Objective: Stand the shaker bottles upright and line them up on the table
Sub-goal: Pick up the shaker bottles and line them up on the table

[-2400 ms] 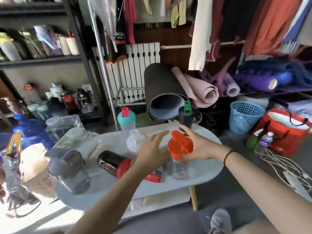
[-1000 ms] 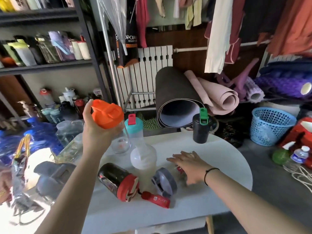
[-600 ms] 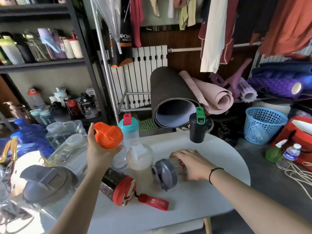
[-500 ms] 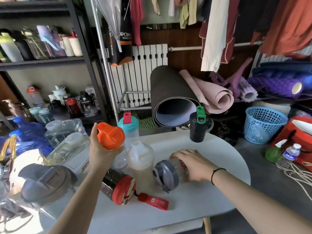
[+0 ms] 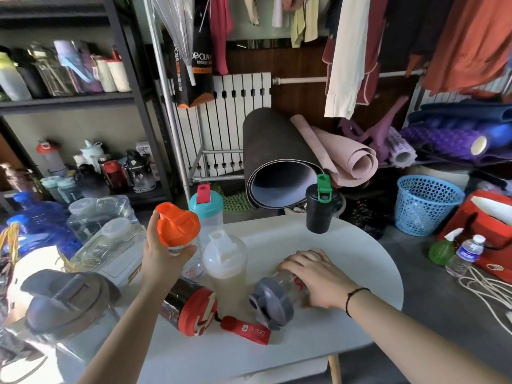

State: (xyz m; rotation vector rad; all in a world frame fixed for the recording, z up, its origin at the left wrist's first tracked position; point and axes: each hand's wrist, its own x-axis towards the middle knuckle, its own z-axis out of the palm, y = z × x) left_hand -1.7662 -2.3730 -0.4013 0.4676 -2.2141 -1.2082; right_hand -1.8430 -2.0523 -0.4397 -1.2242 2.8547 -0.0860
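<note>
1. Because the orange-lidded shaker [image 5: 178, 231] hangs tilted in the left hand [image 5: 163, 254], with fingers clamped just below its lid, setting it down at centre left could topple the frosted shaker [image 5: 225, 261] just beside it.
2. Right hand [image 5: 314, 275] fingers wrap the grey-lidded shaker [image 5: 273, 302], lying lower centre on the desk [image 5: 360, 261]; its round body could roll.

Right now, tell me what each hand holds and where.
Left hand grips the orange-lidded shaker below its lid. Right hand clasps the lying grey-lidded shaker around its clear body.
</note>
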